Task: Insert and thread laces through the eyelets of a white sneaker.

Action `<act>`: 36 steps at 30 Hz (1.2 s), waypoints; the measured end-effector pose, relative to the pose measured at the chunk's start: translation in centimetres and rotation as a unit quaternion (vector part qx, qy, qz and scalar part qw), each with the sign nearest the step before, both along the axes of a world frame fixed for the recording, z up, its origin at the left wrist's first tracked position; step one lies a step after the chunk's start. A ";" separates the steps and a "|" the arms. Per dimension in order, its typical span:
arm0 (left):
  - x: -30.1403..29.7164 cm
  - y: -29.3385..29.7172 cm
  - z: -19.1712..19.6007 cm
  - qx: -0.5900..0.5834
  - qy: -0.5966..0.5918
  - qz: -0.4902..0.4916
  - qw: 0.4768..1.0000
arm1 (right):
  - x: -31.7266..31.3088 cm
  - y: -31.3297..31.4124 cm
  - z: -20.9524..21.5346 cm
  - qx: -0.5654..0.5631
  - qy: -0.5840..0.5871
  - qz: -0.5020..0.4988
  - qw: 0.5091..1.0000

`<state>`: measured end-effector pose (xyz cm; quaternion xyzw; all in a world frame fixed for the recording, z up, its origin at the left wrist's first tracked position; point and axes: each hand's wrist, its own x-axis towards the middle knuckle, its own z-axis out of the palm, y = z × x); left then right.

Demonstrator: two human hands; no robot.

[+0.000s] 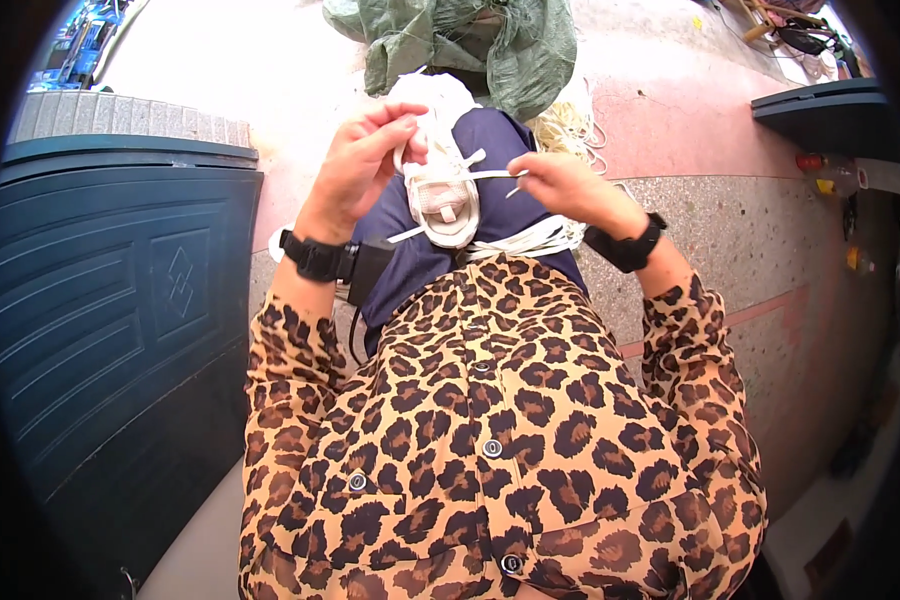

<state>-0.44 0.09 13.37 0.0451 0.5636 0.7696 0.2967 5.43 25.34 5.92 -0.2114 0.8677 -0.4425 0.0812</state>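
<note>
A white shoe lies on my lap over dark blue trousers, its heel opening toward me and its toe pointing away. At the shoe's right, my right hand is closed, thumb and fingers pinching a white shoelace pulled out sideways from the shoe. My left hand is raised over the shoe's left side with curled fingers; a white strip of lace shows between them, partly hidden by the hand. A bundle of loose white laces rests across my lap, close to my waist.
A green woven sack stands just beyond my knees, with a heap of pale laces on the floor beside it. On the left is a dark blue panelled door. Bottles stand at the far right by a dark ledge.
</note>
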 end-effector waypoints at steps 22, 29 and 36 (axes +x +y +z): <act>-1.8 -11.1 -0.4 0.209 -0.064 0.204 0.954 | -1.2 -5.4 -5.8 0.187 0.201 -0.053 0.960; -0.1 -10.6 -3.6 -0.537 0.376 0.158 0.738 | -1.4 -5.5 -5.9 0.192 0.253 -0.044 0.947; 7.0 -4.6 -9.6 -0.517 0.299 0.031 0.802 | -1.3 -5.9 -4.8 0.246 0.223 -0.026 0.943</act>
